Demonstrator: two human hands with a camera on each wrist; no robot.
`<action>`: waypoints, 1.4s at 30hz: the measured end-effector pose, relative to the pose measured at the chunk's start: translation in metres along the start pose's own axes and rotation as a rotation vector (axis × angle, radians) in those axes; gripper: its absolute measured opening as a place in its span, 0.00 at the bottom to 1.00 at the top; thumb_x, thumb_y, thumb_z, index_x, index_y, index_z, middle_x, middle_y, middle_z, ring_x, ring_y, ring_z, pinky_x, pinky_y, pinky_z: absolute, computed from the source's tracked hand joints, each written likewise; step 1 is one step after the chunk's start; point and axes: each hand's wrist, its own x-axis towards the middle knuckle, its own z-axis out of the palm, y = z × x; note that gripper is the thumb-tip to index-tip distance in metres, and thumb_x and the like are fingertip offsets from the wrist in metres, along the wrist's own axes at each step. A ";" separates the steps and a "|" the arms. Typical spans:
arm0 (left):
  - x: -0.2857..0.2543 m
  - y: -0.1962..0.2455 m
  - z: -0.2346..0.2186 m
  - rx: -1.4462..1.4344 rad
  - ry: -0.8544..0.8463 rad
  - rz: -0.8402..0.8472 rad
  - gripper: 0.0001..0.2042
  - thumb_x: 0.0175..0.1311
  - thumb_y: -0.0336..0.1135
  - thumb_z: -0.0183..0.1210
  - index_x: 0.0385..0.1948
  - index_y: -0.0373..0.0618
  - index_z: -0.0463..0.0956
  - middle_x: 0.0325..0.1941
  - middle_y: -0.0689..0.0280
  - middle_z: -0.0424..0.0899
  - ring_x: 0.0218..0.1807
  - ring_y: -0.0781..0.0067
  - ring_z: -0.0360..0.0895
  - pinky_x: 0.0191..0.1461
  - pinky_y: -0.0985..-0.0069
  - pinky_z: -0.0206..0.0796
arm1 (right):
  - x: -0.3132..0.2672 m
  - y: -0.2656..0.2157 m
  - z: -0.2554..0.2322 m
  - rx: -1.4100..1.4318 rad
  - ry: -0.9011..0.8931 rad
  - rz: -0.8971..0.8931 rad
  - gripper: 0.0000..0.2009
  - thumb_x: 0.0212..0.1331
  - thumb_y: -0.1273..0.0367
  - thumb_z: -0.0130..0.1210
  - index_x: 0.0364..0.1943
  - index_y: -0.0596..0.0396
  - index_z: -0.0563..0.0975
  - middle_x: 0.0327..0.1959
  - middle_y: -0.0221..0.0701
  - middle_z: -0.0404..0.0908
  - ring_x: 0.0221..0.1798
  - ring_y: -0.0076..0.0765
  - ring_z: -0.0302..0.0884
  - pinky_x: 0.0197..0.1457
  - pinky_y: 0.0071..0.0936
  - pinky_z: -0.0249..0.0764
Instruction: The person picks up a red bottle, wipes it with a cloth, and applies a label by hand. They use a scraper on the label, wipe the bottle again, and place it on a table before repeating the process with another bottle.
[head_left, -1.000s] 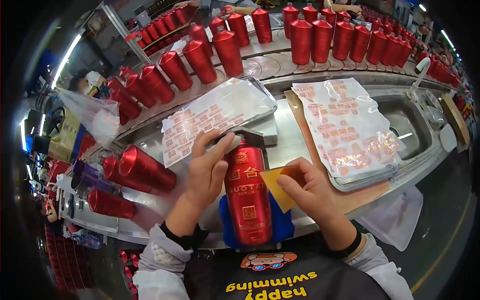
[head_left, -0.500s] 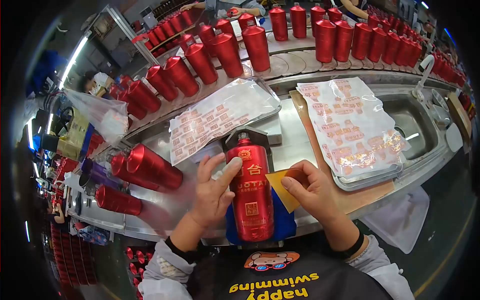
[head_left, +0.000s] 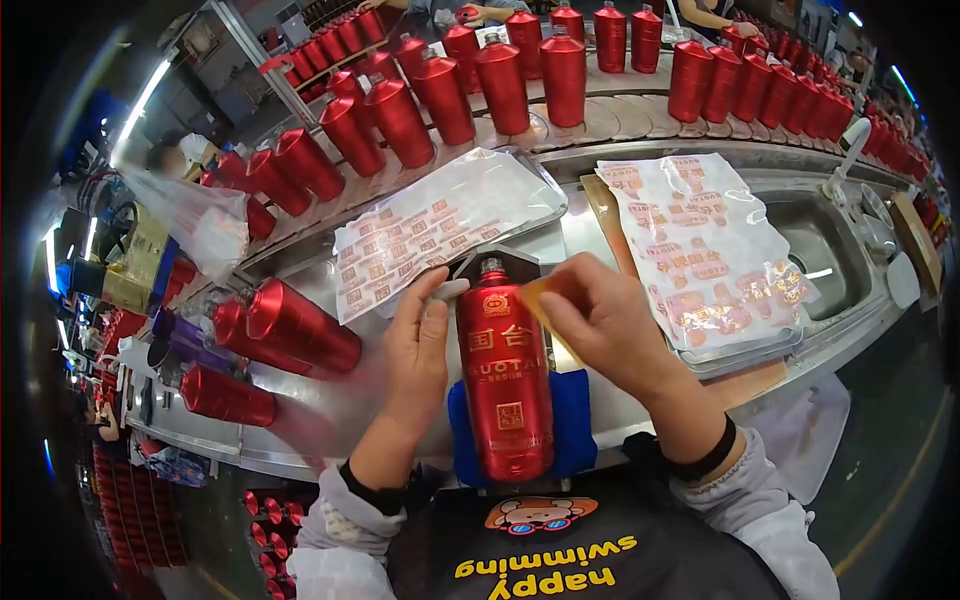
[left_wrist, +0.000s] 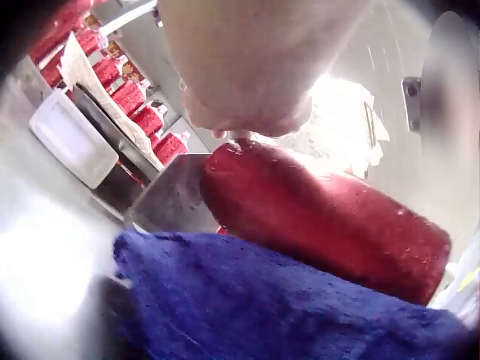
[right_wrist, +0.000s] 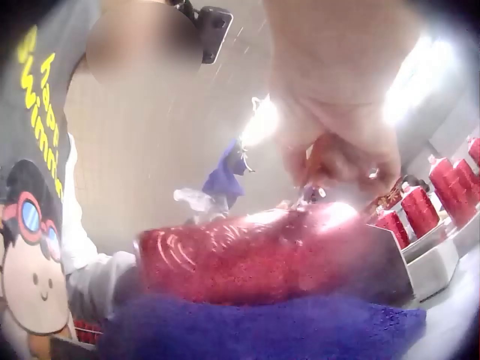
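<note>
While the red bottle [head_left: 507,390] lay label-up on a blue cloth [head_left: 572,420], neck pointing away from the person, the right hand [head_left: 615,330] had a yellow sheet [head_left: 537,305] pinched between thumb and fingers, right up by the bottle's shoulder. Left hand [head_left: 420,345] was just hanging out open on the other side, fingers pretty relaxed, near the neck; couldn't tell if it was actually touching. Printed sheets [head_left: 695,240] sat on the right, beside the sink [head_left: 822,245].
</note>
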 end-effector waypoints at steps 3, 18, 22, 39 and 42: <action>-0.003 0.002 0.004 -0.290 -0.036 -0.203 0.18 0.74 0.39 0.47 0.58 0.37 0.66 0.53 0.61 0.77 0.54 0.74 0.73 0.63 0.75 0.61 | -0.003 0.003 -0.005 0.281 -0.034 0.236 0.09 0.62 0.69 0.59 0.41 0.59 0.75 0.34 0.27 0.81 0.36 0.18 0.77 0.40 0.18 0.73; 0.012 -0.006 0.016 -0.741 -0.237 -0.475 0.21 0.74 0.47 0.45 0.57 0.41 0.60 0.54 0.58 0.75 0.54 0.70 0.77 0.58 0.69 0.72 | 0.016 0.021 -0.011 0.406 -0.090 0.277 0.13 0.60 0.70 0.62 0.46 0.56 0.75 0.41 0.28 0.80 0.45 0.19 0.77 0.48 0.19 0.72; 0.014 -0.011 0.014 -0.742 -0.206 -0.459 0.19 0.74 0.46 0.45 0.56 0.41 0.61 0.54 0.59 0.75 0.54 0.71 0.76 0.59 0.71 0.70 | 0.023 0.022 -0.009 0.435 -0.155 0.308 0.13 0.59 0.70 0.62 0.46 0.56 0.76 0.40 0.27 0.81 0.44 0.19 0.77 0.48 0.18 0.73; 0.032 0.005 -0.004 -0.395 -0.148 -0.245 0.08 0.69 0.31 0.49 0.43 0.39 0.73 0.53 0.64 0.76 0.56 0.77 0.69 0.64 0.77 0.55 | 0.032 0.014 -0.011 0.451 -0.200 0.289 0.13 0.59 0.71 0.62 0.47 0.57 0.76 0.40 0.27 0.80 0.44 0.18 0.77 0.47 0.16 0.72; 0.033 0.006 -0.005 -0.376 -0.189 -0.225 0.08 0.68 0.30 0.48 0.43 0.39 0.73 0.52 0.65 0.76 0.55 0.77 0.69 0.63 0.77 0.55 | 0.030 0.010 -0.009 0.453 -0.225 0.288 0.13 0.59 0.71 0.62 0.47 0.57 0.76 0.40 0.26 0.80 0.44 0.18 0.77 0.47 0.16 0.72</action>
